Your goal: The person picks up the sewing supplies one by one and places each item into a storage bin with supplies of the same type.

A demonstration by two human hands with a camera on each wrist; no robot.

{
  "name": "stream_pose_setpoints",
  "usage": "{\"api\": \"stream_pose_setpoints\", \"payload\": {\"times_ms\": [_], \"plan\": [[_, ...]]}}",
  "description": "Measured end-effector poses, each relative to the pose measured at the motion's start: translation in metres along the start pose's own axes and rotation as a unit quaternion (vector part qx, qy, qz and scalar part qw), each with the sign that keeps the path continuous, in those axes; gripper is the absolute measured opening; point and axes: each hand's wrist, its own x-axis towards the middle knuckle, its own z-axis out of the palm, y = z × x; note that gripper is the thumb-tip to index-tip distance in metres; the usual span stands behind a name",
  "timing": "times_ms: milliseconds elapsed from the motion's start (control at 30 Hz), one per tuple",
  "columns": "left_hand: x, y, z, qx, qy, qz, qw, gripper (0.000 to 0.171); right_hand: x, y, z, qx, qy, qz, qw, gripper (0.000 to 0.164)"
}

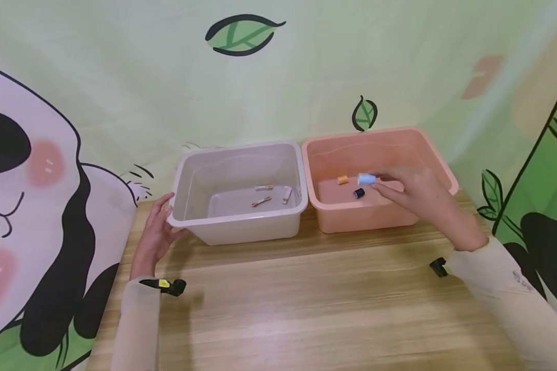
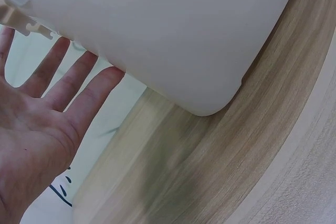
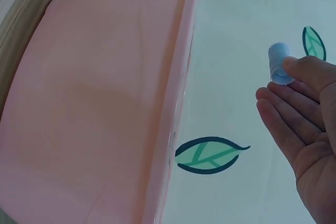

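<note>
My right hand (image 1: 415, 190) is above the pink bin (image 1: 366, 219), pinching a light blue thread spool (image 1: 366, 179) between thumb and fingers. The right wrist view shows the same spool (image 3: 280, 64) at the thumb tip, the other fingers extended below. Inside the pink bin lie an orange spool (image 1: 342, 180) and a dark navy spool (image 1: 359, 193). At the left end of the off-white bin (image 1: 241, 229), my left hand (image 1: 155, 234) touches the side with spread, nearly straight fingers (image 2: 97, 90). Several small tied bundles (image 1: 261, 201) lie on that bin's floor.
Both bins stand side by side, rims nearly touching, at the back of a wood-grain table (image 1: 297, 304). Right behind them hangs a pale green cloth (image 1: 167, 77) printed with leaves and pandas.
</note>
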Motion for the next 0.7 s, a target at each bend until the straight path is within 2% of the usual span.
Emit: {"api": "stream_pose_setpoints", "payload": {"times_ms": [200, 333, 500, 700], "plan": [[-0.001, -0.002, -0.001, -0.002, -0.004, 0.003, 1.0000, 0.040, 0.023, 0.022, -0.004, 0.051, -0.031, -0.026, 0.998, 0.022], [0.000, -0.003, -0.002, -0.001, -0.007, 0.002, 1.0000, 0.039, 0.037, 0.032, -0.012, 0.061, -0.067, 0.012, 0.996, 0.023], [0.000, -0.003, -0.001, 0.003, -0.003, 0.002, 1.0000, 0.041, 0.055, 0.041, -0.024, 0.024, -0.119, 0.077, 0.990, 0.029], [0.000, -0.003, -0.001, -0.007, 0.000, 0.001, 1.0000, 0.041, 0.074, 0.054, -0.031, 0.008, -0.166, 0.095, 0.981, 0.030]]}}
